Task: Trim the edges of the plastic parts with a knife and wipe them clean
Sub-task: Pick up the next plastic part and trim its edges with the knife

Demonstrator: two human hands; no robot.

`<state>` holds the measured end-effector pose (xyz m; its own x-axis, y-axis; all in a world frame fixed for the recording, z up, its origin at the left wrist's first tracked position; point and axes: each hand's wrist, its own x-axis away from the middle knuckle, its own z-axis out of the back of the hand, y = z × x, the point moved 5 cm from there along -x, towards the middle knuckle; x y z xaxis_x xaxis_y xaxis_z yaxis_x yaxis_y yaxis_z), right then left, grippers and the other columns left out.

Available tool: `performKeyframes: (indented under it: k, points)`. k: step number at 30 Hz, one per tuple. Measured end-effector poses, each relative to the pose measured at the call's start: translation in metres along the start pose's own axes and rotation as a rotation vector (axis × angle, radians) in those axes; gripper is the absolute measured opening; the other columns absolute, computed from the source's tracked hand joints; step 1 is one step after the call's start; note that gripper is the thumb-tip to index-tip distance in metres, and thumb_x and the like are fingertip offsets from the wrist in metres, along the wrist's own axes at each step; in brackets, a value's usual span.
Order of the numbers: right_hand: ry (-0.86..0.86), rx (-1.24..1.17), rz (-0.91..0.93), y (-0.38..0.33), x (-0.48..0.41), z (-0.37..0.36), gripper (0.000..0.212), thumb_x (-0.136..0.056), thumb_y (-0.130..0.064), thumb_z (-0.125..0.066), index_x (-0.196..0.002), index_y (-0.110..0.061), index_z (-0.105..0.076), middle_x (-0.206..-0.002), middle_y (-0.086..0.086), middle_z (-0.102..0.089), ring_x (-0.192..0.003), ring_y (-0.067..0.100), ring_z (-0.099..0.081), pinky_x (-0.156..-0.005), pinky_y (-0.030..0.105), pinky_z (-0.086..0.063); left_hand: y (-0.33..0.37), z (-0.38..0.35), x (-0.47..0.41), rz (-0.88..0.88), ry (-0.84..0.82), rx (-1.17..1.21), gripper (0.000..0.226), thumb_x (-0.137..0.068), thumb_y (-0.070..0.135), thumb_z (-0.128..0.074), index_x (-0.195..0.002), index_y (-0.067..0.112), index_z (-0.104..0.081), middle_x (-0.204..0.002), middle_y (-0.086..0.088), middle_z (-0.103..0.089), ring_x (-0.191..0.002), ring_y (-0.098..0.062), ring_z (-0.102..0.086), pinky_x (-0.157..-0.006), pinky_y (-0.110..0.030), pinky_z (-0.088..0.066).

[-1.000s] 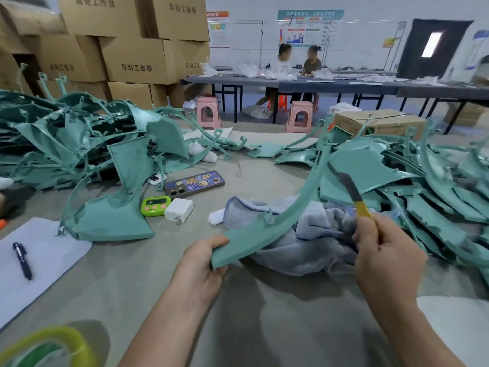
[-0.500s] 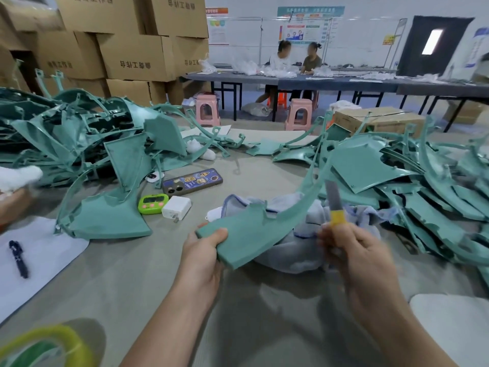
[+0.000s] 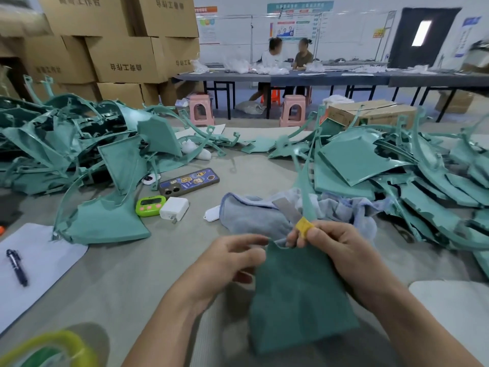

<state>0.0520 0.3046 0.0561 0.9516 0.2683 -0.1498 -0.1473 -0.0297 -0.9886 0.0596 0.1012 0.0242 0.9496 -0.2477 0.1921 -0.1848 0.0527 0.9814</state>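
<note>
Your left hand (image 3: 232,258) grips the matte green part (image 3: 299,300); right hand (image 3: 341,250) pinches the yellow-handled knife (image 3: 294,218), blade toward eleven o'clock.

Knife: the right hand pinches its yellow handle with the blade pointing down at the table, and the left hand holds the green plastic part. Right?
No. The head view shows the blade pointing up and away, over the grey cloth, not down at the table. The right hand pinches the knife by its yellow handle, and the left hand holds the green plastic part.
</note>
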Motion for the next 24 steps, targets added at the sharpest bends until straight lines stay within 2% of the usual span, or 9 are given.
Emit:
performKeyframes:
  k: [3,5,7,9,12,15,17,21,24]
  points:
    - [0.021,-0.114,-0.059,0.005,0.001,-0.010,0.024,-0.090,-0.030,-0.067,-0.075,-0.013,-0.075,-0.093,0.007,-0.075,-0.080,0.016,-0.069,-0.071,0.023,-0.055,-0.007,-0.008,-0.003,0.055,0.041,-0.019,0.016,-0.096,0.017,-0.065,-0.090,0.013,-0.080,-0.089,-0.012,-0.075,-0.070,-0.025,-0.063,-0.062,-0.029,-0.049]
    - [0.149,-0.221,-0.038,0.006,-0.002,0.000,0.027,-0.095,-0.027,-0.067,-0.072,-0.014,-0.074,-0.093,0.010,-0.071,-0.081,0.016,-0.064,-0.077,0.025,-0.051,-0.010,0.006,-0.008,0.066,0.281,0.128,0.018,-0.093,0.015,-0.064,-0.082,0.008,-0.077,-0.085,-0.016,-0.073,-0.071,-0.025,-0.062,-0.067,-0.036,-0.047]
    - [0.316,-0.249,0.022,0.003,-0.002,0.018,0.036,-0.101,-0.018,-0.057,-0.069,-0.014,-0.071,-0.097,0.006,-0.072,-0.090,0.018,-0.063,-0.086,0.033,-0.046,-0.013,0.029,-0.009,0.054,0.574,0.292,0.018,-0.086,0.014,-0.063,-0.070,0.016,-0.072,-0.071,-0.013,-0.062,-0.064,-0.020,-0.054,-0.060,-0.034,-0.041]
    - [0.370,-0.090,0.120,-0.005,0.005,0.021,0.038,-0.103,-0.016,-0.054,-0.070,-0.012,-0.071,-0.083,0.005,-0.070,-0.079,0.016,-0.060,-0.075,0.026,-0.045,-0.016,0.049,-0.005,0.028,0.831,0.345,0.025,-0.079,0.015,-0.061,-0.055,0.020,-0.065,-0.061,-0.006,-0.055,-0.059,-0.018,-0.047,-0.056,-0.033,-0.039]
    - [0.181,0.287,0.282,-0.010,0.021,-0.013,0.030,-0.097,-0.029,-0.058,-0.071,-0.018,-0.066,-0.065,0.004,-0.063,-0.060,0.013,-0.054,-0.058,0.027,-0.044,-0.017,0.059,0.000,-0.002,0.993,0.305,0.020,-0.072,0.020,-0.059,-0.052,0.021,-0.063,-0.063,-0.005,-0.054,-0.064,-0.020,-0.048,-0.059,-0.039,-0.045]
    - [-0.003,0.662,0.379,-0.001,0.031,-0.051,0.027,-0.096,-0.045,-0.055,-0.075,-0.029,-0.060,-0.068,-0.007,-0.060,-0.062,0.007,-0.054,-0.061,0.028,-0.045,-0.021,0.052,-0.006,0.010,0.924,0.390,0.018,-0.074,0.015,-0.059,-0.056,0.014,-0.065,-0.067,-0.013,-0.058,-0.068,-0.024,-0.055,-0.059,-0.050,-0.053]
    - [0.048,0.810,0.451,-0.001,0.028,-0.054,0.030,-0.099,-0.047,-0.053,-0.082,-0.026,-0.064,-0.071,-0.009,-0.060,-0.067,0.006,-0.056,-0.064,0.025,-0.047,-0.027,0.045,-0.012,0.048,0.853,0.442,0.018,-0.082,0.005,-0.062,-0.066,0.007,-0.069,-0.064,-0.015,-0.062,-0.060,-0.024,-0.059,-0.050,-0.037,-0.049]
    - [0.528,0.630,0.327,-0.012,0.018,-0.007,0.034,-0.100,-0.038,-0.056,-0.071,-0.023,-0.061,-0.062,-0.007,-0.058,-0.057,0.006,-0.050,-0.054,0.021,-0.039,-0.025,0.026,-0.014,0.149,0.711,0.437,0.020,-0.092,0.001,-0.060,-0.073,-0.003,-0.061,-0.045,-0.009,-0.054,-0.030,-0.016,-0.047,-0.034,-0.015,-0.033]
    - [0.347,0.585,0.451,-0.017,0.025,-0.016,0.017,-0.098,-0.033,-0.062,-0.082,-0.034,-0.067,-0.076,-0.016,-0.065,-0.068,-0.003,-0.057,-0.062,0.008,-0.039,-0.021,0.018,-0.012,0.191,0.587,0.504,0.023,-0.096,-0.001,-0.051,-0.073,0.001,-0.053,-0.049,-0.007,-0.042,-0.023,-0.010,-0.031,-0.030,-0.012,-0.021]
